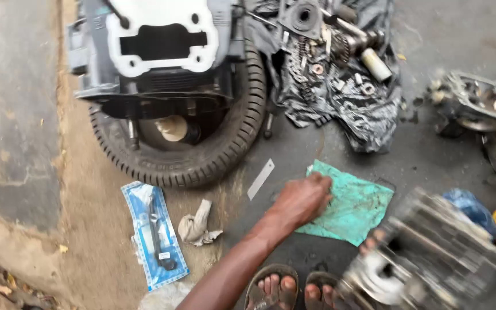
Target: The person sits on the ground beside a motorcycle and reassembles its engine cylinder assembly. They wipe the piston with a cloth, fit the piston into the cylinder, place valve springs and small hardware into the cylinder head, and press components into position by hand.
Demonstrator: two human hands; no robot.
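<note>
My left hand (301,198) presses fingers-down on the green cloth (354,208), at 4 o'clock from the tyre (225,146). My right hand (374,241) grips the blurred cylinder (431,255) at 3 o'clock of the cloth.

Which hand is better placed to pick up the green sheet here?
The left hand: it already rests on the green sheet on the ground. The right hand looks occupied gripping the blurred finned engine cylinder.

Bare floor (299,166) is lying open at twelve o'clock of the green cloth (354,209); tyre (202,161) is blocking ten, parts heap (340,86) one.
</note>
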